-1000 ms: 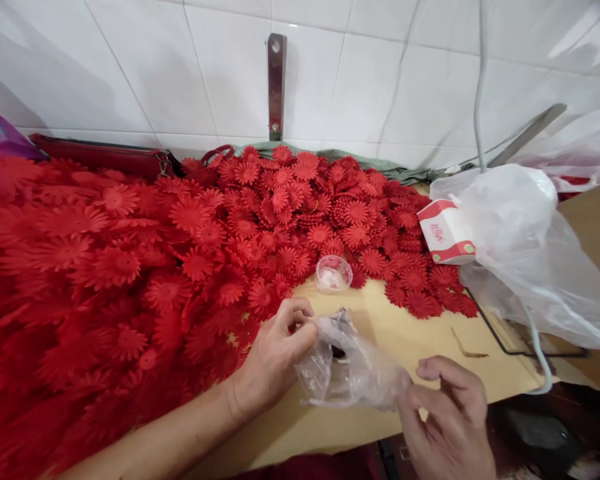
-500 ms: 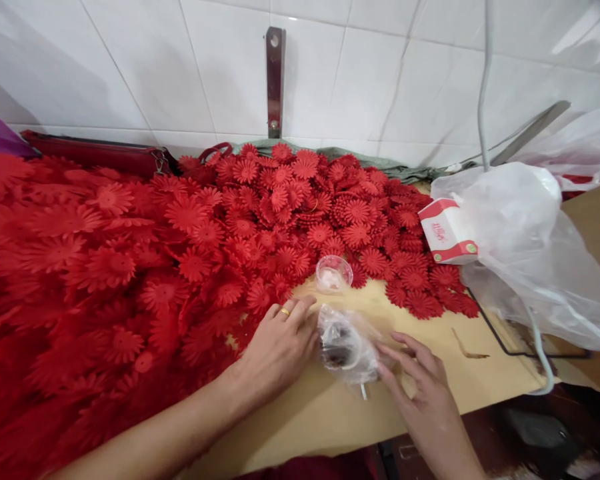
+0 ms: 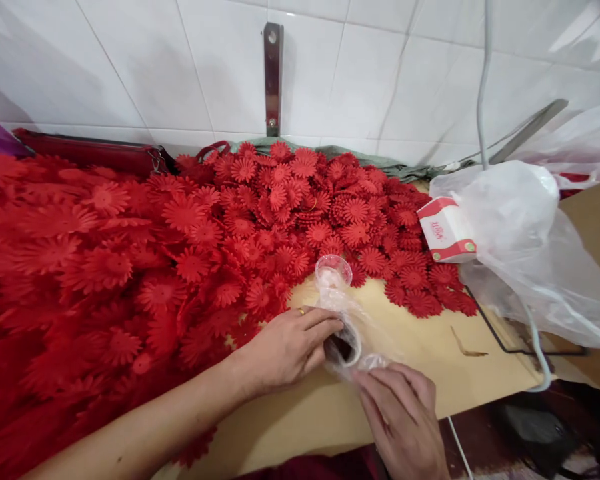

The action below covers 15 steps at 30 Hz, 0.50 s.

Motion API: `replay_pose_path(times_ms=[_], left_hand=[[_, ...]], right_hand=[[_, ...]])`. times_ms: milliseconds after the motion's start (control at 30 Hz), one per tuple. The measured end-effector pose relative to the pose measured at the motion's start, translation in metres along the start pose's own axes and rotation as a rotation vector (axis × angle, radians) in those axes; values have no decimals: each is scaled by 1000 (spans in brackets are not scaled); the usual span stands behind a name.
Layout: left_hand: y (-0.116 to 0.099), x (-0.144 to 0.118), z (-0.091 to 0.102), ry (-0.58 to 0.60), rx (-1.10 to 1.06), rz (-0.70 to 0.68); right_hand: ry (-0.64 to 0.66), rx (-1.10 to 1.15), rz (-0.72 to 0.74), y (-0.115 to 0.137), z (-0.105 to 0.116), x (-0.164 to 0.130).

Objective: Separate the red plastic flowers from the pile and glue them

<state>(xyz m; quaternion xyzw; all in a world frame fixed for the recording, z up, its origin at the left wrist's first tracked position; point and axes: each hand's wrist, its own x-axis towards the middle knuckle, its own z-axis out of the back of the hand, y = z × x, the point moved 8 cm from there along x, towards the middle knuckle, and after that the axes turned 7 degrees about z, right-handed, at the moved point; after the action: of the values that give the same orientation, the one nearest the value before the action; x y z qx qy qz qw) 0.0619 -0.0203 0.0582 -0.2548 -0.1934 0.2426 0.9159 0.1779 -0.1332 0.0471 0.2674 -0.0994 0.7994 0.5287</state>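
Observation:
A small clear plastic bag (image 3: 353,327) with a round clear container inside lies on the tan cardboard-covered table (image 3: 420,347). My left hand (image 3: 290,347) rests beside it, fingers against the bag's left side and a gold ring on one finger. My right hand (image 3: 405,417) presses on the bag's near edge from below. A small clear plastic cup (image 3: 333,272) stands just beyond the bag, at the edge of a big heap of red plastic flowers (image 3: 190,247).
The flower heap covers the table's left and back. A red and white carton (image 3: 446,230) and a large translucent bag (image 3: 525,247) sit at the right, with a white cord (image 3: 481,80) hanging above. A white tiled wall with a metal bracket (image 3: 271,77) is behind.
The bag has been pressed down and flattened toward the table. My right hand pulled back toward me onto the bag's near edge; my left hand slid against its left side.

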Motion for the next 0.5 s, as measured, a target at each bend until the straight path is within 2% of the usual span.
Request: replay_pose_path(times_ms=[67, 133, 200, 333, 500], left_hand=[[6, 2, 0, -1, -61, 72], [10, 3, 0, -1, -104, 134], [11, 4, 0, 7, -133, 175], [14, 9, -2, 40, -160, 240], [10, 12, -7, 81, -190, 262]], right_hand=[[37, 39, 100, 10, -3, -6], [91, 109, 103, 14, -6, -12], [83, 153, 18, 10, -3, -18], [-49, 178, -243, -14, 7, -25], [99, 96, -390, -41, -17, -17]])
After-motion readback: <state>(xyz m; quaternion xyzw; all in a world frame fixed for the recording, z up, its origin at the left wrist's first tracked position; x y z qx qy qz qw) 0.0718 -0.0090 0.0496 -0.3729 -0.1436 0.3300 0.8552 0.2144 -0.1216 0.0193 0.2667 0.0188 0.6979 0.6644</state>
